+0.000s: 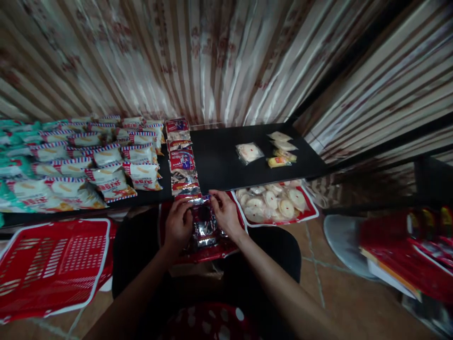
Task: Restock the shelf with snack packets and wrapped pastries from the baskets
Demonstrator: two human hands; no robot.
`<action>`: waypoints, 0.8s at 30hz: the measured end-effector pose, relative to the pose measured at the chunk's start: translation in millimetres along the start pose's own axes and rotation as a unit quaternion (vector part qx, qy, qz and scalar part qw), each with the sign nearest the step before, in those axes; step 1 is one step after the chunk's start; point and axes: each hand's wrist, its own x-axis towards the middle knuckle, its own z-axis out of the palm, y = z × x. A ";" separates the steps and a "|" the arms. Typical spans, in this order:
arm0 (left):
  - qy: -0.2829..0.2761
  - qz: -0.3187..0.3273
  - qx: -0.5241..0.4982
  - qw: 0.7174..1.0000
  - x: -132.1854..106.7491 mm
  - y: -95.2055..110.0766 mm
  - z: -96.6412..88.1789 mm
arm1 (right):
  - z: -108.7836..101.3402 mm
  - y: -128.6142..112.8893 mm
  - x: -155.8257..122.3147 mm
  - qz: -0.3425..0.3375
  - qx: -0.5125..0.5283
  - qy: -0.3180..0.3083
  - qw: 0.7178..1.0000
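Note:
My left hand (179, 222) is closed, its fingers curled at the left edge of a red, blue and silver snack packet (188, 194) at the table's front edge. On the other side, my right hand (224, 212) pinches the packet's right corner with thumb and fingers. This packet lies at the near end of a column of overlapping packets (181, 159) that runs back across the black table. Below my hands, between my knees, a red basket (201, 256) holds more shiny foil packets (205, 229). My hands partly cover the near packet.
Rows of white and orange snack bags (106, 155) and green bags (16, 165) fill the table's left side. A clear-wrapped round item (249, 152) and several small packets (281, 150) lie right. Red baskets (56, 264) flank my legs; the right one holds round wrapped items (272, 200).

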 end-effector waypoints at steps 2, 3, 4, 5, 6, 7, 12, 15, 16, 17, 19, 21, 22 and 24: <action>0.037 -0.011 0.035 0.999 5.2 -10.1 -2.1 | 10.4 -7.3 17.9 -0.003 -0.019 -0.020 1.000; 0.059 -0.024 0.050 0.997 8.7 -15.1 -2.8 | 15.3 -10.2 26.0 -0.003 -0.037 -0.030 0.999; 0.080 -0.039 0.061 0.994 12.6 -19.7 -3.5 | 19.9 -12.6 33.5 -0.002 -0.059 -0.040 0.997; 0.094 -0.054 0.069 0.992 16.6 -23.5 -4.2 | 23.9 -14.4 40.4 0.000 -0.083 -0.047 0.995; 0.100 -0.067 0.075 0.990 20.1 -26.3 -5.0 | 27.2 -15.8 46.5 0.002 -0.105 -0.053 0.993; 0.098 -0.075 0.079 0.989 22.7 -27.7 -5.8 | 29.5 -16.6 51.7 0.003 -0.121 -0.056 0.991; 0.058 -0.045 0.059 0.996 5.5 -13.0 -2.3 | 24.2 -12.8 56.6 0.029 -0.103 -0.009 0.994; -0.129 -0.020 -0.028 0.991 -26.2 -3.4 14.8 | 12.9 0.3 32.5 0.040 -0.069 -0.009 0.997; -0.202 -0.046 -0.072 0.976 -36.5 -3.9 23.5 | 10.0 7.6 20.3 0.041 -0.061 -0.023 0.997; -0.257 -0.094 -0.116 0.955 -45.2 -6.8 33.4 | 8.1 16.4 7.0 0.047 -0.059 -0.040 0.996; -0.260 -0.278 -0.179 0.907 -56.3 -19.4 54.8 | 8.4 38.3 -18.7 0.087 -0.088 -0.077 0.989; -0.236 -0.368 -0.181 0.881 -58.4 -37.7 74.6 | 14.5 63.6 -37.0 0.167 -0.146 -0.142 0.965; -0.227 -0.402 -0.182 0.868 -57.0 -47.1 82.6 | 19.6 76.2 -41.6 0.204 -0.174 -0.174 0.948; -0.214 -0.456 -0.195 0.842 -52.2 -63.6 93.6 | 32.4 98.8 -41.5 0.245 -0.197 -0.192 0.930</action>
